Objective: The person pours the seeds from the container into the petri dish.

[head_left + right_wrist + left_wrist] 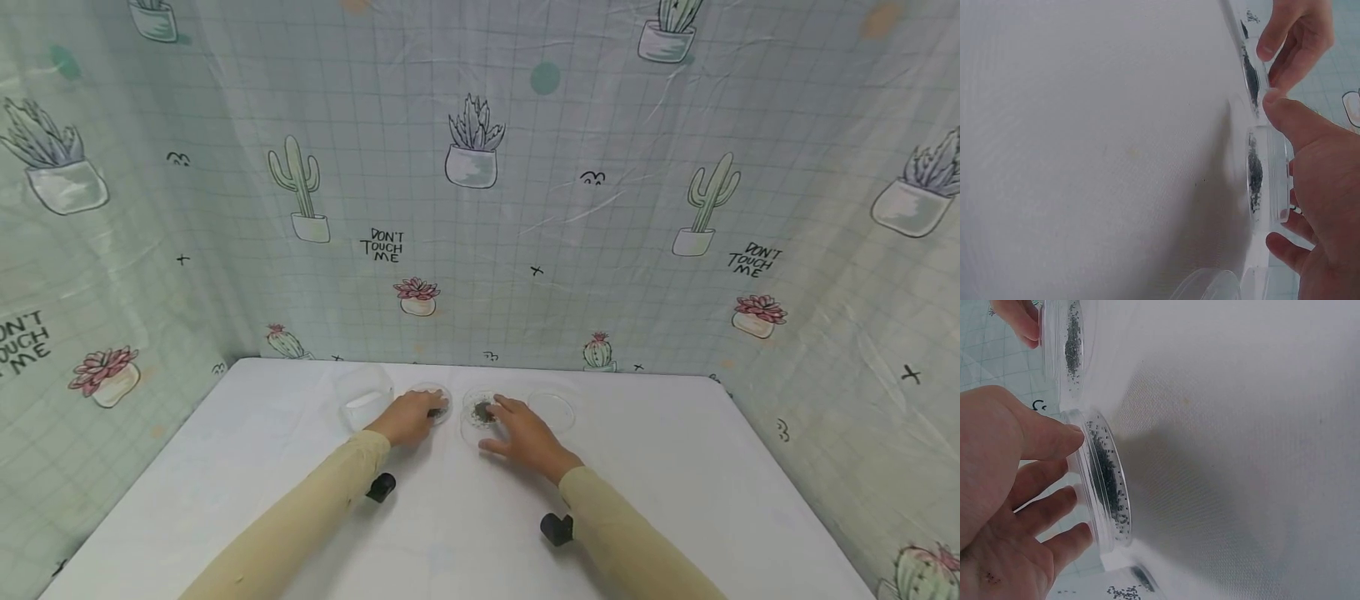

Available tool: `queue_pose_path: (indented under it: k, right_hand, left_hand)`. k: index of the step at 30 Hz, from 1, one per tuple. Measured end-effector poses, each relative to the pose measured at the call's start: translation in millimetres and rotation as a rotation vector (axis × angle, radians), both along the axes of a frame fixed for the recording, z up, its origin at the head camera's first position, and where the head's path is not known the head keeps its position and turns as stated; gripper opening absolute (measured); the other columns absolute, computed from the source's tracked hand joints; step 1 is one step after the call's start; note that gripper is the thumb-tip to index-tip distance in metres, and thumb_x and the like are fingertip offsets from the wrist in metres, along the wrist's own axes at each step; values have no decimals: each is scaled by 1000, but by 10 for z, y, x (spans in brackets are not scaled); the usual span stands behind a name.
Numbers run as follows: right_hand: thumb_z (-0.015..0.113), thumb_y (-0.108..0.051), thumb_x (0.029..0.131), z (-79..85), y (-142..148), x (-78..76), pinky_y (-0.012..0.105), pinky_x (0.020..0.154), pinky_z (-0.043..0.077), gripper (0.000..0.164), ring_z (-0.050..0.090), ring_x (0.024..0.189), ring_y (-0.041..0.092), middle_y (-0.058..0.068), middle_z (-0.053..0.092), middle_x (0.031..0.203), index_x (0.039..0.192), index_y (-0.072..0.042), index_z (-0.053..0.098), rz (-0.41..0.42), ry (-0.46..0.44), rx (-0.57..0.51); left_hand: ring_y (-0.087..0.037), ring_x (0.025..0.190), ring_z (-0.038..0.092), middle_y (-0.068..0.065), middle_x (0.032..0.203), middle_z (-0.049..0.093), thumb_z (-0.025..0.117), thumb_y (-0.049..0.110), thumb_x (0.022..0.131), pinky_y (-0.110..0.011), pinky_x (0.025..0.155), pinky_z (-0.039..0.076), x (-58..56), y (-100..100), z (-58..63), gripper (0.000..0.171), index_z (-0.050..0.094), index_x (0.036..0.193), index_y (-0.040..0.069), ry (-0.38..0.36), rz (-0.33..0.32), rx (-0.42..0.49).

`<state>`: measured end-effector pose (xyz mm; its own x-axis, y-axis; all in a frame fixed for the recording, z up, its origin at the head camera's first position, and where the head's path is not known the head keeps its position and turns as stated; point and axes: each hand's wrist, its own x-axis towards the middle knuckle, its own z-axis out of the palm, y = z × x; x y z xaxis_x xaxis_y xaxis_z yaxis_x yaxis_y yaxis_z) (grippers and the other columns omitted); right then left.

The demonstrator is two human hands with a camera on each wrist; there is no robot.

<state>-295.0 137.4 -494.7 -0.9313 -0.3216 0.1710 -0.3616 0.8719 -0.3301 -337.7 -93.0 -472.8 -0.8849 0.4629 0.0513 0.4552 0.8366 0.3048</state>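
Note:
My left hand (pixel 408 417) grips a clear round petri dish (pixel 1116 487) holding a pile of dark granules. In the left wrist view its thumb and spread fingertips (pixel 1075 534) meet the dish's upper rim. Beside it on the right, a second petri dish (pixel 1257 175) also carries dark granules. Over that dish my right hand (pixel 525 437) is spread, thumb on the near side and fingers across the far side. A clear upper rim (pixel 1282 187) shows above the granules, right by the right fingers, which partly hide behind it.
Left of the left hand stands a clear container (pixel 365 385) with a pale patch. A clear round lid or dish (pixel 551 411) lies right of the right hand. The white table (pixel 465 533) ends at a cactus-print cloth (pixel 510 317) behind.

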Motion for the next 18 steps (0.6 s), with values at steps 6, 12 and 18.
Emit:
queue_pose_path:
  k: [6,12,18]
  right_hand:
    - [69,-50,84,-13,-17,-52,47,114,37,70,40,140,30,8,40,153,141,-14,50,-21,-7,-1]
    - [70,-49,84,1,-28,-80,47,114,38,69,41,139,31,11,41,152,139,-12,51,-18,-3,10]
    - [69,-48,86,-6,-53,-119,47,113,38,67,41,139,32,12,41,152,139,-11,50,-27,-2,10]
  left_hand:
    - [-32,133,49,-10,141,55,62,5,91,-46,112,40,-7,-2,-5,40,62,130,11,16,-9,-4]
    - [-33,134,48,-9,142,54,62,5,91,-47,112,39,-16,-5,-15,41,61,131,11,10,-5,4]
    - [-33,131,50,-11,140,56,63,4,90,-47,111,41,-6,-8,-10,40,62,130,10,21,-20,5]
